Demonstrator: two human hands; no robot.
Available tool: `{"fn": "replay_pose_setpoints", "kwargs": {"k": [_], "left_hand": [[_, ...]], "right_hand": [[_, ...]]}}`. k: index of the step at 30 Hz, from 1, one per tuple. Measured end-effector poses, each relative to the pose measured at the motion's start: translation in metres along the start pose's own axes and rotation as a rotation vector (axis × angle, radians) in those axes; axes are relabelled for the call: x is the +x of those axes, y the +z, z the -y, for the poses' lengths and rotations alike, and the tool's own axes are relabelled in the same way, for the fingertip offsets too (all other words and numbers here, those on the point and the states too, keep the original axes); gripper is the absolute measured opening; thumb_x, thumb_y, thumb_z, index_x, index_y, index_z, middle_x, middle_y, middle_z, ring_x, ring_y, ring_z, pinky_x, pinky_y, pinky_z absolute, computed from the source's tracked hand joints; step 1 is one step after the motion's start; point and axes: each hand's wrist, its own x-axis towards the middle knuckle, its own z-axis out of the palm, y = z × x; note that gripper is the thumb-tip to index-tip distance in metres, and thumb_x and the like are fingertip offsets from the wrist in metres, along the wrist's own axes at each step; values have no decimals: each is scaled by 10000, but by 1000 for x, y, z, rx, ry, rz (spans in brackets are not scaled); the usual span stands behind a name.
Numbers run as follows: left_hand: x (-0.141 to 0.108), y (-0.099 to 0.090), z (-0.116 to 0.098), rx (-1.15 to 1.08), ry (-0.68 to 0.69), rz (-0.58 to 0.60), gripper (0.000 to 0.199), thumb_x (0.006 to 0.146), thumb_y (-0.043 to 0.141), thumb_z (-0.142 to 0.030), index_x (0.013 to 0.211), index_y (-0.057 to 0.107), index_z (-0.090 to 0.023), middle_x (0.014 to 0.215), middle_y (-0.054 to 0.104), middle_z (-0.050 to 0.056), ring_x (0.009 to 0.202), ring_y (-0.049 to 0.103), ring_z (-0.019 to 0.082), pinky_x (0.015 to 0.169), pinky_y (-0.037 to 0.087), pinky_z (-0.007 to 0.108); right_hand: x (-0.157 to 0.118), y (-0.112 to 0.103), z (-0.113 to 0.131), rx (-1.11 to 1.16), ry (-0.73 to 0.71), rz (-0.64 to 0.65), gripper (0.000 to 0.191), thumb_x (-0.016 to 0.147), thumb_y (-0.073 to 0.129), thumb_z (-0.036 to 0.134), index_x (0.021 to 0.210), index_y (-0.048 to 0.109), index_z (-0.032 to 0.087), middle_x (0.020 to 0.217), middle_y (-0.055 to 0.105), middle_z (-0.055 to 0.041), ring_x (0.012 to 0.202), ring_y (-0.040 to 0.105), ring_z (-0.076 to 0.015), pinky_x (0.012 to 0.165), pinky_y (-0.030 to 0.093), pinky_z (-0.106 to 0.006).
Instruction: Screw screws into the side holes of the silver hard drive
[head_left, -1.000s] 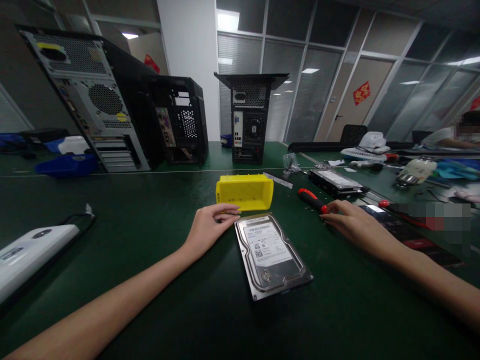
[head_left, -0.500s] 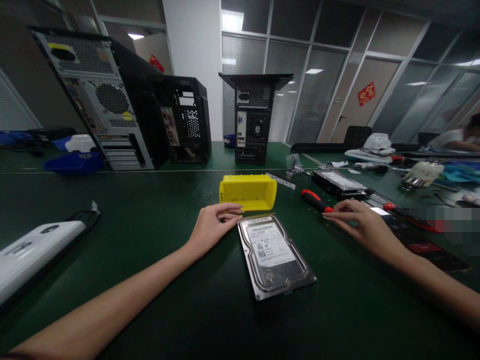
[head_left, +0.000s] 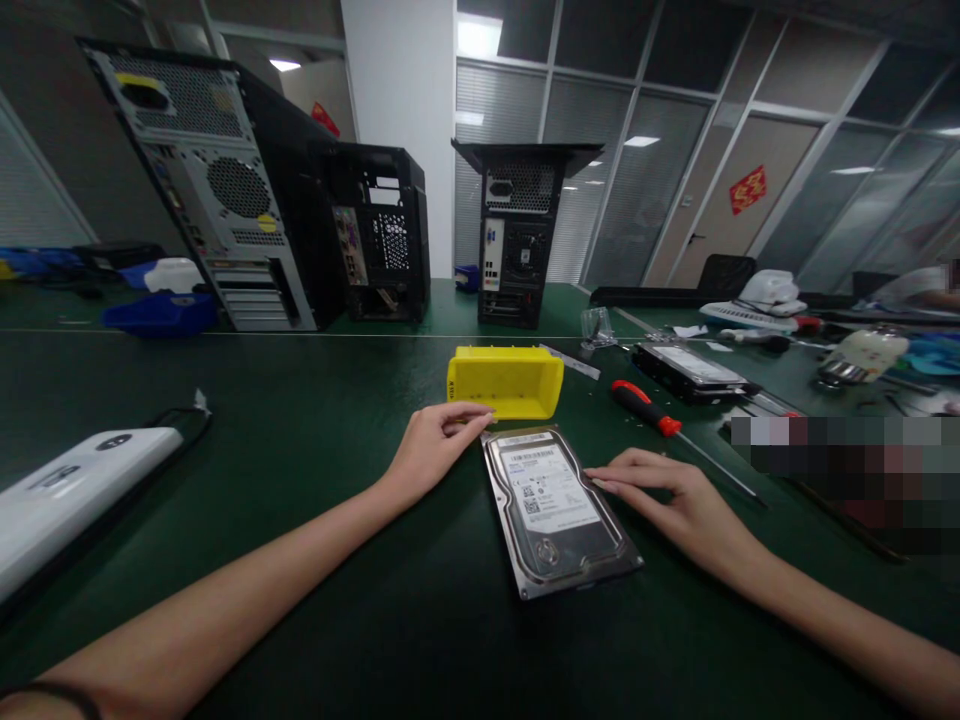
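Observation:
A silver hard drive (head_left: 559, 510) with a white label lies on the green table in front of me. My left hand (head_left: 442, 445) is at its upper left corner, thumb and fingers pinched by the front edge of a yellow bin (head_left: 506, 382); whatever they hold, if anything, is too small to name. The fingertips of my right hand (head_left: 660, 490) are at the drive's right edge, with thumb and fingers close together; nothing can be made out between them. A red and black screwdriver (head_left: 645, 408) lies to the right, beyond my right hand.
Three computer cases (head_left: 255, 200) stand at the back. Another hard drive (head_left: 690, 370) lies at the right, near a jar (head_left: 862, 355). At the left are a white device (head_left: 82, 485) and a blue bin (head_left: 161, 314). A person's arm shows at the far right.
My right hand has moved left, from the screwdriver's handle to the hard drive's right edge. The screwdriver's shaft is now uncovered. My left hand has stayed by the drive and bin.

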Motion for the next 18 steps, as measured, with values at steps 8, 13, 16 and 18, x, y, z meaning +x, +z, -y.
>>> {"fn": "replay_pose_setpoints", "kwargs": {"k": [8,13,16,18], "left_hand": [[1,0,2,-15,-3,10,234,868,535,-315,1002,667,-175,967,702,45,852,663,191,796,528,299],[1,0,-1,-43,2,-6,226,872,536,-303,1004,662,-170,964,700,48,816,669,182,786,532,297],[0,-1,-1,-56,0,0,227,875,536,-302,1011,659,-167,971,697,51,809,671,179,777,534,294],[0,-1,-1,-61,-1,3,228,876,536,-298,1016,656,-164,976,695,53,806,671,176,771,535,291]], "right_hand": [[-2,4,-2,-170,-144,-27,319,912,404,309,1153,605,253,989,619,-63,878,590,-132,728,522,-268],[-6,5,-5,-308,-217,-23,340,921,371,255,1202,562,245,989,610,-62,872,576,-128,719,505,-262],[-7,6,-7,-427,-312,-61,338,916,376,221,1198,562,224,947,616,-62,821,563,-134,684,477,-274],[-8,6,-8,-499,-367,-82,333,911,387,199,1197,557,202,934,617,-65,797,551,-135,676,457,-283]]}}
